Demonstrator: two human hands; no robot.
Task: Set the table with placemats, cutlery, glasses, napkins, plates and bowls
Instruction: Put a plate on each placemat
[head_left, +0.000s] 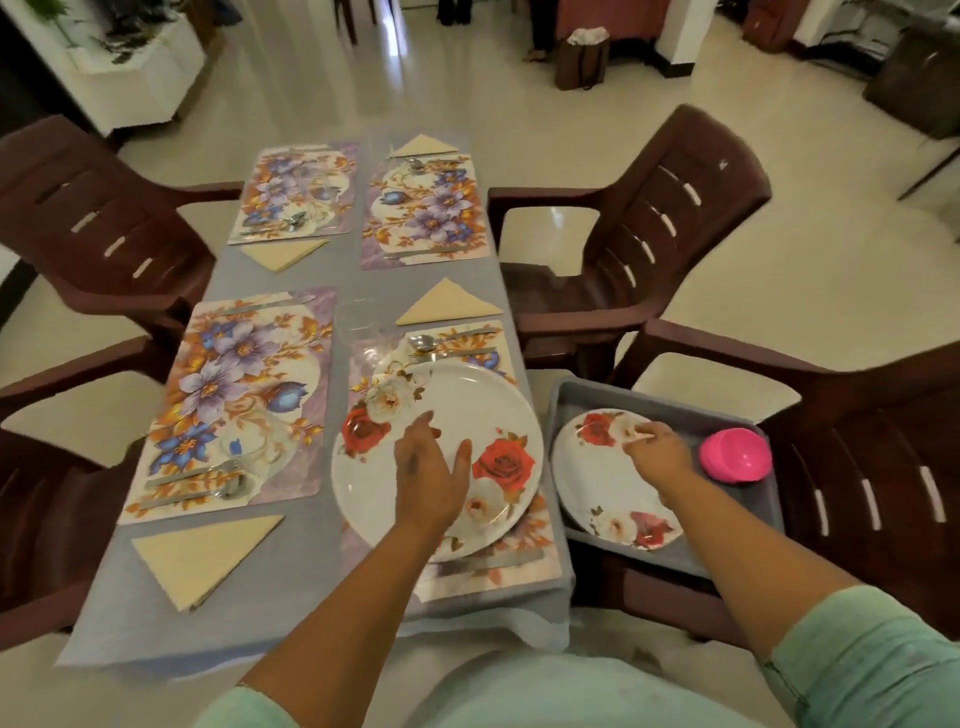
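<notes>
A white plate with red roses (467, 395) lies on the near right floral placemat (540, 566). My left hand (428, 467) hovers over this plate with its fingers spread and nothing in it. A second rose plate (597, 483) rests in a grey tray (571, 395) on the chair to the right. My right hand (657, 452) rests on that plate's far part, fingers pinched at its surface; whether it grips the plate I cannot tell. A pink bowl (735, 457) sits in the tray beside it. The near left placemat (234, 395) carries cutlery (208, 480).
Two more floral placemats (296, 192) (423, 208) lie at the far end with cutlery. Beige folded napkins (202, 556) (447, 304) lie beside the mats. A clear glass (358, 317) stands mid-table. Brown plastic chairs (649, 218) (93, 218) flank the table.
</notes>
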